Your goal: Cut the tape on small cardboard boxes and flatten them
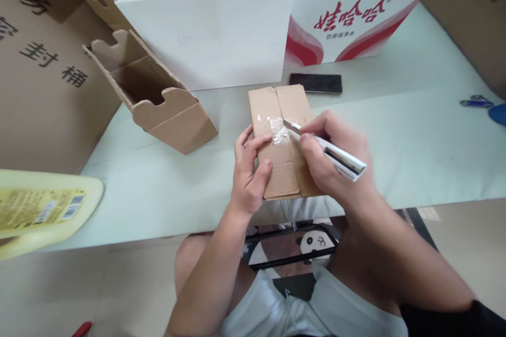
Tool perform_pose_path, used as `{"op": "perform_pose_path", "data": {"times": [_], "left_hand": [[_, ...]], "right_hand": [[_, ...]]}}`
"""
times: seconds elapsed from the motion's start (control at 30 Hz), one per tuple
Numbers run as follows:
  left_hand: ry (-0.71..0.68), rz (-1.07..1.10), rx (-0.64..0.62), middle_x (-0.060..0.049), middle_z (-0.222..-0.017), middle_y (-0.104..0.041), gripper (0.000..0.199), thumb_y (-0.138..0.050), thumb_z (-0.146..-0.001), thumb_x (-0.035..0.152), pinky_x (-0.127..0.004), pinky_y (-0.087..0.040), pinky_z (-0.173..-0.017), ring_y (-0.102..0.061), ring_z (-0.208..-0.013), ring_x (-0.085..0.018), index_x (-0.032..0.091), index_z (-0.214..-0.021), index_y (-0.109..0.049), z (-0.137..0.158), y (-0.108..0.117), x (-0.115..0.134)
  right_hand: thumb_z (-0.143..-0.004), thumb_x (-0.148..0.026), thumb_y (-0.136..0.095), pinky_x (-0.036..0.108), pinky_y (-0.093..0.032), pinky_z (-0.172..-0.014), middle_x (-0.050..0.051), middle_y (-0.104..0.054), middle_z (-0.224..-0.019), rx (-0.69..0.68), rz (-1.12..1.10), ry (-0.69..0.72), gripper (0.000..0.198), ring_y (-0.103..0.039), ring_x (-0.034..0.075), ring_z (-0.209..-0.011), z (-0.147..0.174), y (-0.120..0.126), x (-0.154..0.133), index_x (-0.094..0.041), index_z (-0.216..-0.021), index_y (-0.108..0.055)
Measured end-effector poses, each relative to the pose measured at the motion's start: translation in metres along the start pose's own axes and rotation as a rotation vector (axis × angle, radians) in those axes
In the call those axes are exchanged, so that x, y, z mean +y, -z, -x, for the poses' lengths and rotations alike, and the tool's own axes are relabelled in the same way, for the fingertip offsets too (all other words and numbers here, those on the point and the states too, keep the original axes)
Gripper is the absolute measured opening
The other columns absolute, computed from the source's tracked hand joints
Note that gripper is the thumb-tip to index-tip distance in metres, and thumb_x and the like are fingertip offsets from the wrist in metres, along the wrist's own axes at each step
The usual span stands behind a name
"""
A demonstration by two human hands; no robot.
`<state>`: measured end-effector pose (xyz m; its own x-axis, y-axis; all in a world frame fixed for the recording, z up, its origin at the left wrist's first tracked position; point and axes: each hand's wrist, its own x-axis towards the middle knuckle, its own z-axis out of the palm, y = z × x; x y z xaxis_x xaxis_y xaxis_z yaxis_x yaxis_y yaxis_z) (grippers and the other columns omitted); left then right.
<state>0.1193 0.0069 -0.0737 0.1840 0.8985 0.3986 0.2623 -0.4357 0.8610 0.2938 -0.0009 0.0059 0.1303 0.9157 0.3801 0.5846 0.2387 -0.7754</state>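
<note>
A small brown cardboard box (pixel 280 174) lies in front of me at the near side of the table, a seam running down its top. Clear tape (pixel 279 131) crosses that seam. My left hand (pixel 252 168) grips the box along its left side, thumb and fingers on the top face. In my right hand (pixel 336 150) is a white utility knife (pixel 346 160), held like a pen. Its blade points left, and the tip meets the seam at the tape. The lower right part of the box is hidden by my right hand.
An open cardboard carton (pixel 174 121) stands left of the box. Behind are white cartons (pixel 205 37) and a dark phone (pixel 315 83). A yellow bottle (pixel 47 210) is at the near left. Purple-handled items (pixel 476 101) lie far right on the pale green tabletop (pixel 403 142).
</note>
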Motion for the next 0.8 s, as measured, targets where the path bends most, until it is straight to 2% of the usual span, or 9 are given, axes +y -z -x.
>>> {"op": "perform_pose_path", "data": {"times": [0.13, 0.33, 0.53, 0.8], "left_hand": [[-0.001, -0.009, -0.005, -0.008, -0.152, -0.045, 0.045, -0.047, -0.100, 0.063, -0.058, -0.033, -0.125, -0.036, -0.153, -0.034, 0.034, -0.133, -0.060, -0.0001, 0.0007, -0.0005], [0.004, -0.010, 0.004, -0.009, -0.150, -0.047, 0.045, -0.047, -0.100, 0.062, -0.059, -0.035, -0.125, -0.036, -0.154, -0.034, 0.033, -0.132, -0.061, 0.0002, 0.0003, -0.0003], [0.003, -0.027, -0.003, -0.009, -0.152, -0.046, 0.047, -0.046, -0.100, 0.064, -0.059, -0.035, -0.124, -0.038, -0.152, -0.034, 0.033, -0.133, -0.059, 0.0000, 0.0009, -0.0009], [-0.010, 0.032, -0.002, -0.006, -0.147, -0.051, 0.040, -0.050, -0.101, 0.059, -0.057, -0.033, -0.126, -0.034, -0.154, -0.032, 0.035, -0.131, -0.061, -0.0010, 0.0010, 0.0004]], "right_hand": [[-0.082, -0.019, -0.055, 0.029, -0.036, -0.051, -0.005, -0.054, -0.055, 0.019, -0.015, -0.020, 0.012, -0.049, 0.014, -0.050, 0.0006, 0.0008, 0.0003, -0.026, -0.073, -0.049], [-0.082, -0.020, -0.056, 0.028, -0.034, -0.050, -0.004, -0.053, -0.057, 0.009, -0.004, 0.001, 0.012, -0.048, 0.012, -0.051, -0.0002, -0.0014, 0.0007, -0.025, -0.072, -0.051], [-0.080, -0.019, -0.053, 0.028, -0.037, -0.050, -0.005, -0.053, -0.054, 0.068, -0.079, -0.034, 0.011, -0.049, 0.012, -0.049, 0.0029, -0.0011, 0.0023, -0.024, -0.070, -0.051], [-0.082, -0.024, -0.055, 0.028, -0.034, -0.050, -0.006, -0.053, -0.054, -0.026, -0.068, -0.092, 0.011, -0.047, 0.011, -0.049, -0.0006, -0.0008, 0.0005, -0.023, -0.071, -0.053]]}}
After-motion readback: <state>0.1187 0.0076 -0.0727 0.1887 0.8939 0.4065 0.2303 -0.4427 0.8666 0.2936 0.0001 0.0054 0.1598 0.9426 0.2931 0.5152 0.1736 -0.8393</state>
